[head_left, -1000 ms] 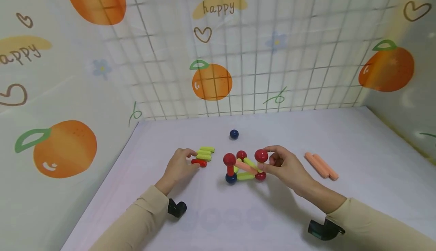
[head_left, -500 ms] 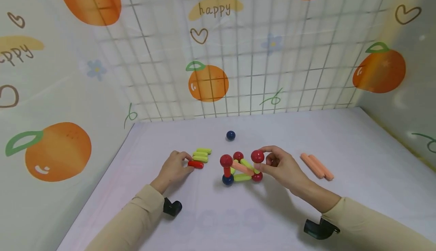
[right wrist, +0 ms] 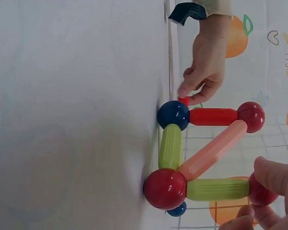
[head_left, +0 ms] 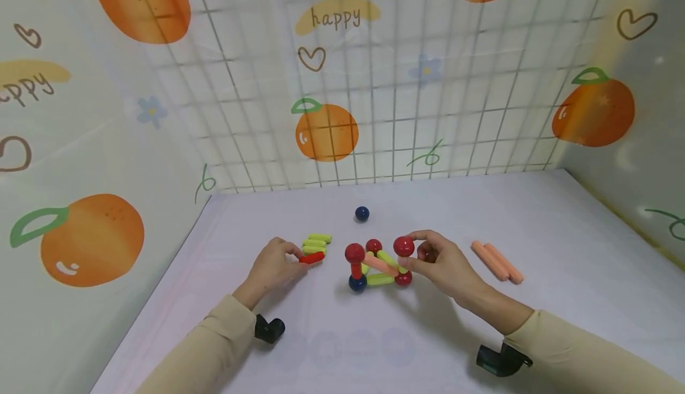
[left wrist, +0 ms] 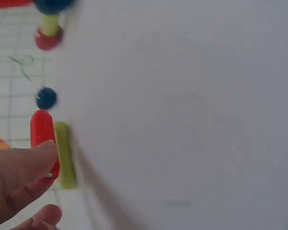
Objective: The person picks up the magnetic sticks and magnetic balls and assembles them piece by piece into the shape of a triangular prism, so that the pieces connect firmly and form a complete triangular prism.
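Nearer the table's [head_left: 321, 317] left edge, the left hand [head_left: 272, 267] pinches a short red rod [head_left: 312, 258]; the right hand [head_left: 445, 264] grips a glossy red ball [head_left: 404, 246].

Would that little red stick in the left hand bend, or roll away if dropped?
The red stick looks stiff: it runs straight out from the pinch of the left hand without sagging. It is probably fairly light, being small and pinched near one end. Its rounded shape suggests it might roll a little.
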Demonstrator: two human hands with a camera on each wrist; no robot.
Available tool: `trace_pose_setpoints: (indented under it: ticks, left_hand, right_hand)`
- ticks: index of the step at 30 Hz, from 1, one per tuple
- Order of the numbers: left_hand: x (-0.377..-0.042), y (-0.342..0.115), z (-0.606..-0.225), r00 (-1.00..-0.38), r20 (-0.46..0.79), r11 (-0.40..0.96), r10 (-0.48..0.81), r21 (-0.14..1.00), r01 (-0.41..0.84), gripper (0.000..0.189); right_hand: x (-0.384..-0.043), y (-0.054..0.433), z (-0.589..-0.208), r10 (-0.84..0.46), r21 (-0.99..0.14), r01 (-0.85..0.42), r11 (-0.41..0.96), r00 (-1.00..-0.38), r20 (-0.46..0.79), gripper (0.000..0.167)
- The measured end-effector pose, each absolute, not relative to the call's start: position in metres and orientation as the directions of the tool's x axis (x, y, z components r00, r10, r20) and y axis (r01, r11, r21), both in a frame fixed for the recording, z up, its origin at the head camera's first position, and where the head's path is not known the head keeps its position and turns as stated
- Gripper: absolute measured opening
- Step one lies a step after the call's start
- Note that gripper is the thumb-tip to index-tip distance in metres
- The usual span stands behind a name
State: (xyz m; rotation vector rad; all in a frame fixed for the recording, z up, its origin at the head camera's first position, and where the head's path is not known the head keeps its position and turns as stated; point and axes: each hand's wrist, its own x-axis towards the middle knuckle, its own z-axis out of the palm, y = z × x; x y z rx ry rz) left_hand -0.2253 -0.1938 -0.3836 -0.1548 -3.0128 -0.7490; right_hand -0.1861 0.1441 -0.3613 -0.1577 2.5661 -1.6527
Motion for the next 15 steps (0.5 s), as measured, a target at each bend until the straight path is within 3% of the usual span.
trace_pose_setpoints:
  ticks: [10,15]
  left_hand:
    - [-0.203,-0.157,-0.321,-0.978,0.147,0.779,0.148,0.591,0.207,0.023]
    - [-0.191,-0.135,-0.306,-0.945,0.237,0.706,0.226,0.628,0.327,0.021]
  right_hand:
    - [-0.186,0.146,-0.362,-0.139,-0.916,-0.044,0.399,-0.99,-0.013,0.051]
    - [-0.186,0.146,-0.362,-0.152,-0.92,-0.049,0.389,-0.988,-0.011,0.052]
